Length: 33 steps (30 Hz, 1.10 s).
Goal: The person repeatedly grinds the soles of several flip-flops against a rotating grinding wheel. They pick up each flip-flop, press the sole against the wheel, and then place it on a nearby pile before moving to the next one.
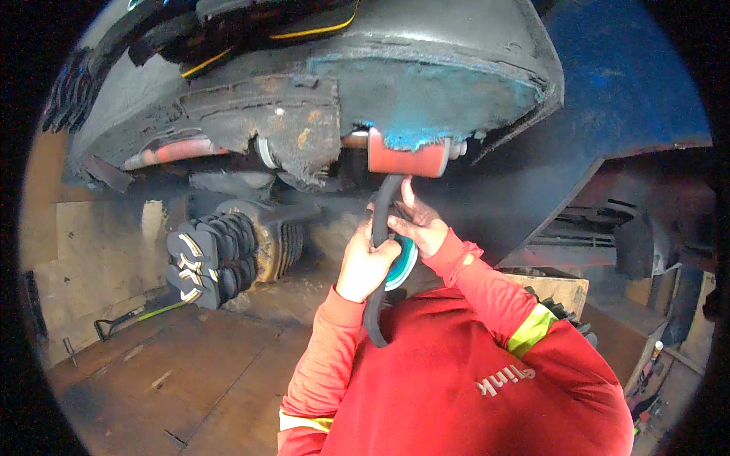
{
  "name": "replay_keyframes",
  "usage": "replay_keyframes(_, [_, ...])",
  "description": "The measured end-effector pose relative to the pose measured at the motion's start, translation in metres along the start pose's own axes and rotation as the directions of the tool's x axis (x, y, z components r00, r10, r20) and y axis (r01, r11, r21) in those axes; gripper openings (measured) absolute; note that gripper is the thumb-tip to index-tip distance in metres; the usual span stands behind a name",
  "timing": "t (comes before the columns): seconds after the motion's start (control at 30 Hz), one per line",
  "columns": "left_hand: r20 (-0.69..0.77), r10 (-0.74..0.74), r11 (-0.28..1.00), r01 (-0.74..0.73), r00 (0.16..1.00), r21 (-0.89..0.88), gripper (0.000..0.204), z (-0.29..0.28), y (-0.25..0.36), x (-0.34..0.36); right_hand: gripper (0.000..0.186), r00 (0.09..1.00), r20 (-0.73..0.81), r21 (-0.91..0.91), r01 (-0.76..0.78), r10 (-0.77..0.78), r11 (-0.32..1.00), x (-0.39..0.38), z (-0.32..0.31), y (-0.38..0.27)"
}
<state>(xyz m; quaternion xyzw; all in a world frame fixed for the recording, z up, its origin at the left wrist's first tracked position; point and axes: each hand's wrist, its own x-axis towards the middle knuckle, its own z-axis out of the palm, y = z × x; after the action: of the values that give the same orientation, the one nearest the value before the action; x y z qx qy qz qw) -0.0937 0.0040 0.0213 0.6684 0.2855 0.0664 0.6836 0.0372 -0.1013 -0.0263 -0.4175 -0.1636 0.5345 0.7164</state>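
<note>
Edge-on in front of me stands a flip-flop (384,209) with a thick dark sole, curved and roughly upright. Its top end meets or almost meets the underside of a red-orange sanding roller (407,158). My left hand (365,264) grips it around the middle, thumb over the side. Slightly higher, my right hand (422,224) holds its right side, one finger stretched up toward the roller. A teal, white and green curved part (403,266) shows just below my right hand. My palms hide the rest of the flip-flop.
A worn dark hood (449,91) with blue dust overhangs the roller. A ragged grey flap (296,125) hangs at its left. Several dark flip-flops (201,262) are stacked left, beside a dusty motor (277,243). A green-handled tool (144,318) lies on the brown board floor (205,365).
</note>
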Motion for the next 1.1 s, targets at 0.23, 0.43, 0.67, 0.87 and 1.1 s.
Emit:
replay_keyframes(0.23, [0.041,0.100,0.993,-0.097,0.994,-0.071,0.063,-0.009,0.007,-0.006,0.079,0.986,-0.089,-0.045,0.136,-0.140,0.990,-0.009,0.007,0.034])
replay_keyframes(0.43, [0.140,0.030,0.993,-0.046,0.990,0.111,0.061,0.014,0.013,0.045,0.056,0.979,-0.197,0.196,0.099,-0.060,0.976,0.009,-0.033,0.021])
replay_keyframes(0.67, [0.029,0.159,0.942,-0.143,0.987,-0.303,0.066,0.013,-0.039,-0.020,0.064,0.910,-0.027,-0.604,0.315,-0.414,0.732,-0.015,-0.016,0.019])
replay_keyframes(0.87, [-0.177,0.072,0.985,-0.098,0.982,-0.143,0.043,0.006,-0.018,-0.004,0.071,0.814,0.190,-0.810,0.446,-0.549,0.381,-0.021,-0.003,0.033])
replay_keyframes(1.1, [-0.256,0.282,0.901,-0.163,0.925,0.403,0.045,0.009,0.010,0.030,0.108,0.984,0.047,-0.657,0.161,-0.173,0.736,-0.012,-0.008,0.025])
